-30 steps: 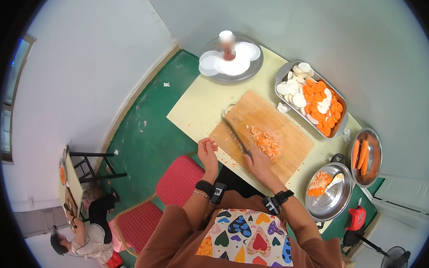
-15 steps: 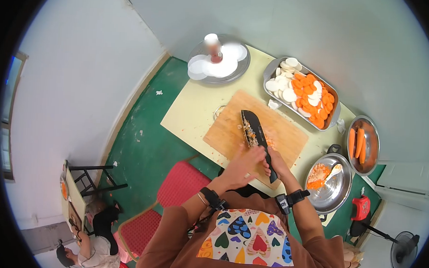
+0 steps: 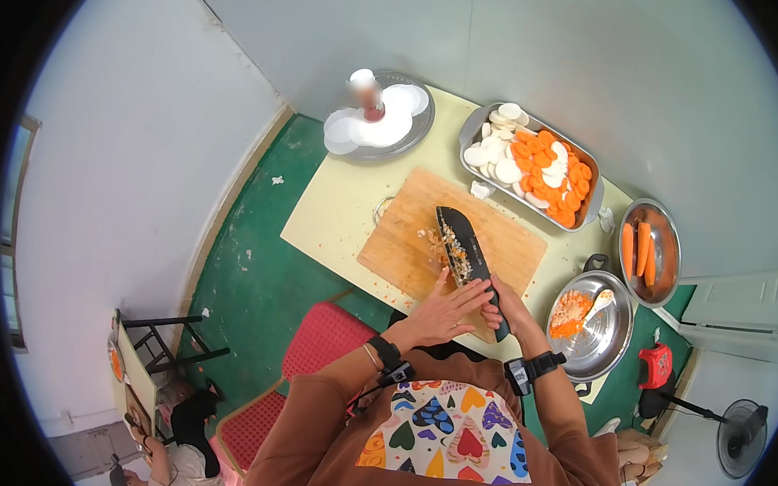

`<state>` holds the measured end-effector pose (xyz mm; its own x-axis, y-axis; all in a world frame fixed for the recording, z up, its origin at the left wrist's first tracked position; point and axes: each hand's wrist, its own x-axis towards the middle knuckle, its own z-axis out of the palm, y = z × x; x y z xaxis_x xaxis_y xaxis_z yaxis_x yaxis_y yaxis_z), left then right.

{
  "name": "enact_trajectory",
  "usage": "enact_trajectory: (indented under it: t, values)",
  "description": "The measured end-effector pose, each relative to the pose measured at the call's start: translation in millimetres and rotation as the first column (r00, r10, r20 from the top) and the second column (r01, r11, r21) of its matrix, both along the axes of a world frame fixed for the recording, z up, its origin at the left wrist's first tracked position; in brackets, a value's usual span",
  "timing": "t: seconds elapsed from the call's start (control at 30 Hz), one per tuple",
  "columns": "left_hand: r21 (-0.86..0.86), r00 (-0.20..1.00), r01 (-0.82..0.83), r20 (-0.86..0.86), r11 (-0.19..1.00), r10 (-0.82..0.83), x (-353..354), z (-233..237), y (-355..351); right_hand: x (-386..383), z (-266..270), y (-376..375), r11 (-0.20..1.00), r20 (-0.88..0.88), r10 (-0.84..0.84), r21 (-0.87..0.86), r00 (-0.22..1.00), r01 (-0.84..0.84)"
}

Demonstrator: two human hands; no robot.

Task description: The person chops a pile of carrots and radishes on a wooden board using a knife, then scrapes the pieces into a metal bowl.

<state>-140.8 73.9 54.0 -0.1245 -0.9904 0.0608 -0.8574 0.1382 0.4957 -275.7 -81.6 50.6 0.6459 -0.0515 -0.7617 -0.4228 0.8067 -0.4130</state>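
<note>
My right hand (image 3: pixel 509 307) grips the handle of a black kitchen knife (image 3: pixel 464 238), whose blade lies tilted over the wooden cutting board (image 3: pixel 503 226). Chopped pale and orange bits (image 3: pixel 454 253) cling along the blade's left edge. More crumbs (image 3: pixel 432 243) lie on the board just left of it. With fingers stretched out and apart, my left hand (image 3: pixel 448 313) reaches across the blade near the handle, its fingertips at the blade's surface.
A metal tray (image 3: pixel 472 129) of sliced carrot and white slices stands behind the board. To the right are a bowl with whole carrots (image 3: pixel 642 250) and a pan (image 3: pixel 606 339) with chopped bits and a white spoon (image 3: pixel 599 306). A red chair (image 3: pixel 324 340) stands front left; another person (image 3: pixel 191 447) sits beyond.
My left hand, blurred over the blade before, has settled with its fingers straighter near the handle. Crumbs now show on the board left of the blade. The whole view has shifted slightly.
</note>
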Motion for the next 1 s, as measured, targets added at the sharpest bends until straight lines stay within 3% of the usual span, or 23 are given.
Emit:
enact_trajectory:
  t: [0.23, 0.73, 0.93, 1.0]
  values:
    - [-0.033, 0.996, -0.091, 0.003, 0.995, 0.091, -1.5, -7.2, -10.5, -3.4, 6.1, -5.0, 0.994, 0.011, 0.037, -0.102, 0.999, -0.036]
    - [-0.004, 0.999, -0.036, 0.022, 0.999, 0.036, 0.9, -13.1, -29.9, -26.4, 5.2, -7.0, 0.997, 0.024, -0.012, -0.082, 1.000, 0.014]
    - [0.043, 0.998, -0.049, 0.040, 0.998, 0.048, 1.7, -14.0, -35.3, -34.0, 6.2, -4.3, 0.997, 0.029, -0.022, -0.072, 0.999, 0.024]
    - [0.014, 0.992, -0.121, -0.020, 0.993, 0.121, 3.1, -19.7, -37.3, -37.8, 5.0, -2.5, 0.997, 0.026, -0.004, -0.072, 1.000, 0.006]
